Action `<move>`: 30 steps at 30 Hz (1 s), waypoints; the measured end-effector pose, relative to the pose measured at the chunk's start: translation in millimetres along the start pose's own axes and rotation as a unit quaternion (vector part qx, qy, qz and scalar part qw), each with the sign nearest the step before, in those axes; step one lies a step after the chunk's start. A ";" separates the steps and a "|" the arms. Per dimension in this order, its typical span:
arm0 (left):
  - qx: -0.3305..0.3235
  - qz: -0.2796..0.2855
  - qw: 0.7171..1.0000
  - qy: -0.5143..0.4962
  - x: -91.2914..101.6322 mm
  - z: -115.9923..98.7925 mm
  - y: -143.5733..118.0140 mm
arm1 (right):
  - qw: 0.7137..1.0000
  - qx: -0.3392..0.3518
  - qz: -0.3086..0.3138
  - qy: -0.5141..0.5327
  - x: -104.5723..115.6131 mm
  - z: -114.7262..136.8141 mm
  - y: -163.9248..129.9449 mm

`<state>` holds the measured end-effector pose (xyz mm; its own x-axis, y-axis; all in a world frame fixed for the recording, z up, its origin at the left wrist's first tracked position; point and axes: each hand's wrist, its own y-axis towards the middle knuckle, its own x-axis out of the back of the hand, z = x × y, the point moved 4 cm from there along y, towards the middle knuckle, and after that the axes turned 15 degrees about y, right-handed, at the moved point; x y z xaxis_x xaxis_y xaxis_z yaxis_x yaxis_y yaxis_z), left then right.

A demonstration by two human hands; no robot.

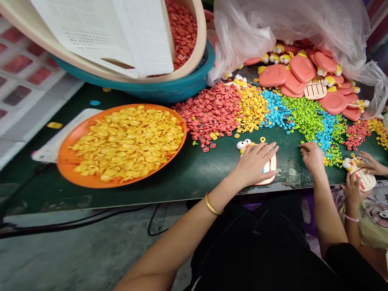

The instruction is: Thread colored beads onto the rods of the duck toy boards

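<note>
My left hand (256, 161), a gold bangle on its wrist, lies with outstretched fingers over a cream toy board (271, 167). The board has a red rim, and a yellow character head with bulging white eyes (243, 144) tops it; much of it is hidden under the hand. At the near edge of the small green pieces (303, 115) and blue pieces (324, 131) is my right hand (313, 157). Its fingers are curled together, and whatever they pinch is hidden or too small to name.
An orange tray (65, 165) of yellow pieces stands left, below a teal basin (151, 91). Red pieces (212, 109) and yellow pieces (253, 107) lie ahead. Behind are pink toy boards (273, 75) under plastic (245, 40). Another person's hands (354, 192) hold a similar board at right.
</note>
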<state>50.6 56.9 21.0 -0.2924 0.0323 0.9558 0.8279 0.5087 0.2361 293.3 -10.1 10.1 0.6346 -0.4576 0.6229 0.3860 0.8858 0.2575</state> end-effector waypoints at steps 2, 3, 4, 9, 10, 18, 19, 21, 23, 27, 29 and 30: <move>-0.022 -0.014 1.000 -0.012 -3.6 0.7 4.8 | 0.999 0.013 0.000 0.030 0.1 8.7 -1.2; -0.031 -0.030 0.999 -0.022 -5.2 1.0 5.3 | 0.998 0.016 0.002 0.052 -2.2 15.0 -1.4; -0.039 -0.050 0.997 -0.032 -6.5 1.2 4.8 | 0.996 0.016 0.008 0.085 -6.6 22.1 -1.4; -0.047 -0.123 0.990 -0.057 -7.6 0.6 -2.1 | 0.945 -0.040 0.083 0.313 -55.2 49.6 5.9; -0.041 -0.125 0.990 -0.050 -7.1 -0.2 -2.8 | 0.937 -0.056 0.089 0.332 -65.6 51.4 8.0; 0.115 -0.118 0.985 0.056 -0.6 -2.2 -10.1 | 0.976 0.015 0.068 0.205 -91.3 67.4 -6.7; 0.140 -0.122 0.981 0.063 0.2 -0.6 -11.6 | 0.978 0.042 0.084 0.187 -88.3 69.3 -11.7; 0.172 -0.127 0.975 0.058 0.9 2.5 -13.5 | 0.980 0.083 0.104 0.148 -76.6 66.0 -16.7; 0.172 -0.127 0.976 0.032 0.8 4.4 -13.2 | 0.989 0.084 0.060 0.107 -54.9 50.7 -10.0; 0.102 -0.103 0.989 -0.004 -1.3 2.4 -7.9 | 0.998 0.008 -0.068 -0.012 -10.7 10.6 22.5; 0.077 -0.093 0.992 -0.019 -2.8 1.6 -5.9 | 0.999 0.001 -0.038 -0.023 -9.6 7.3 32.2; 0.073 -0.091 0.993 -0.029 -3.6 1.8 -5.5 | 1.000 0.010 -0.017 0.004 -14.4 11.6 33.0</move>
<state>46.2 55.5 15.9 -0.4610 -0.0240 0.8871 0.6823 0.6296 0.3717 289.0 26.6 18.2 0.6267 -0.4881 0.6075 0.3946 0.8710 0.2926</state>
